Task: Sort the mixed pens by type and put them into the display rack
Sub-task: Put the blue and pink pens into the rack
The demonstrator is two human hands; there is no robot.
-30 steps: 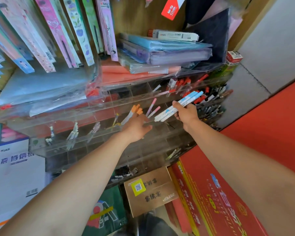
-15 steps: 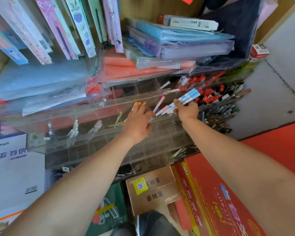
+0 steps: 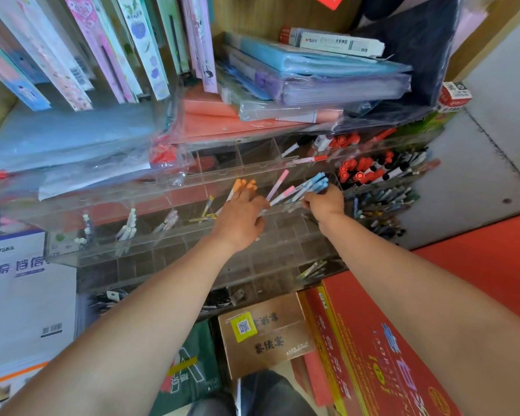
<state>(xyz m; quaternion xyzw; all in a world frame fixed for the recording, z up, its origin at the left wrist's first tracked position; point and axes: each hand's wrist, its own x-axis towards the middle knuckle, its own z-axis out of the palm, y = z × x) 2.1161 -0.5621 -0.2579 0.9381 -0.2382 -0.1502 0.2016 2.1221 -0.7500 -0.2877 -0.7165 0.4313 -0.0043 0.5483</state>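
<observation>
A clear acrylic display rack with many small compartments stands in tiers on the shelf. My right hand grips a bundle of blue-capped pens and lowers it into a middle compartment. My left hand reaches over the rack's middle tier with its fingers against the orange-capped pens; whether it holds them I cannot tell. Two pink-capped pens lean in the compartment between my hands.
Red-capped markers and dark pens fill the right compartments. White pens sit in the left ones. Plastic folders lie stacked on top of the rack. Red boxes and a brown box lie below.
My right hand has carried the blue-capped pens down and left into the rack. My left hand has moved forward onto the orange-capped pens.
</observation>
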